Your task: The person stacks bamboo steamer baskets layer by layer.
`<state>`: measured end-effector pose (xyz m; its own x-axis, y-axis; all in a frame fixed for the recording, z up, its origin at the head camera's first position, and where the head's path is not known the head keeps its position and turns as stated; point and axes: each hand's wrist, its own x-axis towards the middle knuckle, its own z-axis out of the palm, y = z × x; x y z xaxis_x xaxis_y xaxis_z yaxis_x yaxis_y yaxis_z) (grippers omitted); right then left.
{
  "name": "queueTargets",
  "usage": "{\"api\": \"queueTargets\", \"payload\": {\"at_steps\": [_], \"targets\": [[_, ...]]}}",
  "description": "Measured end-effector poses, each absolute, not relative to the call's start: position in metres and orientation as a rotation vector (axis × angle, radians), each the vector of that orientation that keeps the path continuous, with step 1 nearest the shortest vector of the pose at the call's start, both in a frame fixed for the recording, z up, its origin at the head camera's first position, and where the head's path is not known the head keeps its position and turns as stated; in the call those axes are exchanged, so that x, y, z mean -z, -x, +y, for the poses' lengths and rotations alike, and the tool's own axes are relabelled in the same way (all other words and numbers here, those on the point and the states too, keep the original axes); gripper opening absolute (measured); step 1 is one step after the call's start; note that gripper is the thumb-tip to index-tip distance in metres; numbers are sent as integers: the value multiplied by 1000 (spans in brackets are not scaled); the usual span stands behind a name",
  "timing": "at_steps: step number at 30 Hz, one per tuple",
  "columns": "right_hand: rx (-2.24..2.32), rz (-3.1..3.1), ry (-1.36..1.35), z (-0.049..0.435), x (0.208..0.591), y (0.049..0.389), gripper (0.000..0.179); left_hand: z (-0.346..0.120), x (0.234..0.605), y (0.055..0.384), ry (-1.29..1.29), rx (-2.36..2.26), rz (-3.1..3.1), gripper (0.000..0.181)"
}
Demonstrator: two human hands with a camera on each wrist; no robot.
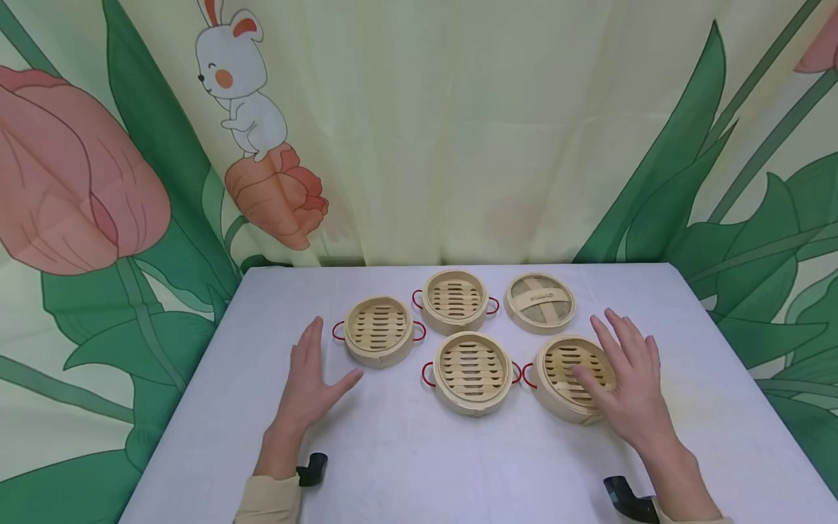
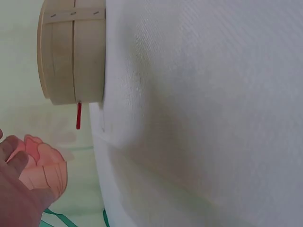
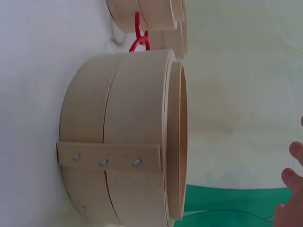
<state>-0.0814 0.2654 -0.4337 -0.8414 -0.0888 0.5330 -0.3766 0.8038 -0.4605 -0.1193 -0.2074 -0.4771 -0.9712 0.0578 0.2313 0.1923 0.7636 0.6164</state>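
Fingers (image 1: 314,340) extended, the left hand (image 1: 308,391) is hovering near the leftmost bamboo steamer basket (image 1: 377,332); the right hand (image 1: 631,393), likewise extended, is hovering above the rightmost basket (image 1: 561,378).

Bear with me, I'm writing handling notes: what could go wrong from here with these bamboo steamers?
The front-right steamer and front-middle steamer have facing red handles that touch or nearly touch, so lifting one might drag the other. The lid sits close behind the front-right steamer, so a forward nudge from the right grip could knock them together. The left grip is near the left steamer; a careless sweep might push that into the back steamer.
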Motion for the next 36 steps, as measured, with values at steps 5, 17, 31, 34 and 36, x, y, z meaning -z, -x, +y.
{"api": "queueTargets", "payload": {"at_steps": [5,17,31,34,36], "targets": [[-782,-2486,-388,257,435,83,74,-204,477,122,187,1029,-2768,117],[-813,-2480,-462,237,439,88,75,-198,476,133,173,1087,-2755,118],[-809,-2429,-606,211,452,94,81,-197,483,145,116,1173,-2818,124],[-797,-2431,-647,207,456,94,81,-195,486,148,99,1204,-2835,126],[-796,-2442,-669,205,459,94,81,-194,488,151,97,1221,-2843,127]]}}
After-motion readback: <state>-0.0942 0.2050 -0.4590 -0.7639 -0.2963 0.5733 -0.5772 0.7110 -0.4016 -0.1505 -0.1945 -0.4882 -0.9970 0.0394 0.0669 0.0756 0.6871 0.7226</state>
